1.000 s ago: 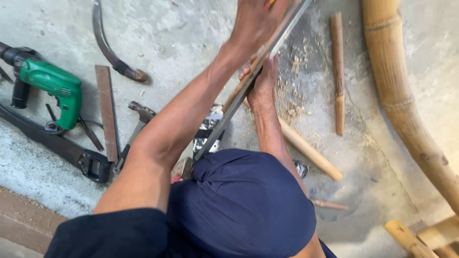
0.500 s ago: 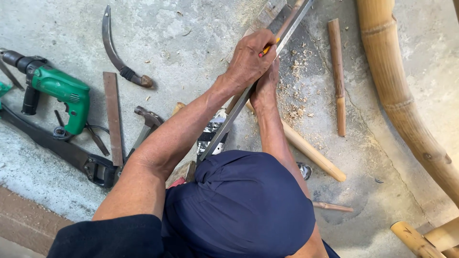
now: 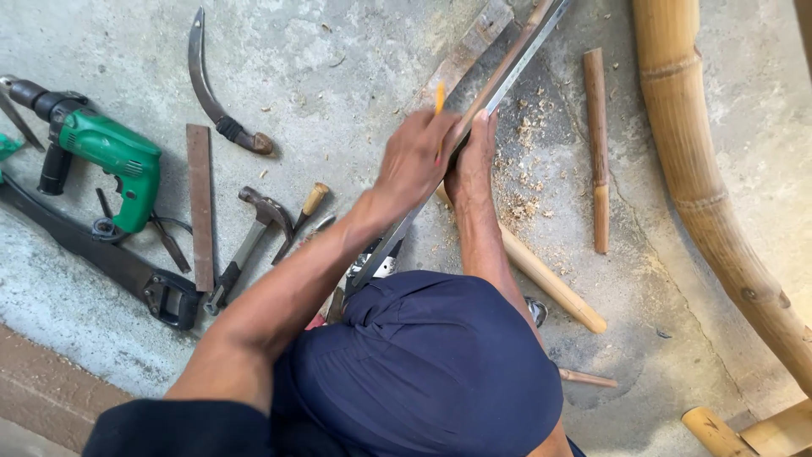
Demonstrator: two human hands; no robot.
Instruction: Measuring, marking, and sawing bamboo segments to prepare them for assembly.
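1. The left hand is closed around a yellow pencil, tip up against the long metal ruler that runs from near the lap out to the far right. The ruler lies along a wooden strip on the concrete floor.
2. The right hand is flat with fingers together, pressing down on the ruler just right of the pencil hand. It grips nothing.
3. To mark well, I'd say keep that flat hand's weight right next to the pencil so the ruler can't slide, and keep the pencil tight to the edge.
4. Sawdust sits just right of the hands; brush it off if it creeps under the ruler.
5. Packages, labels, signs: none that I can make out. The green drill on the left may carry a small mark, too small to tell.
6. Also around: hammer, curved blade, handsaw, thick bamboo pole on the right.
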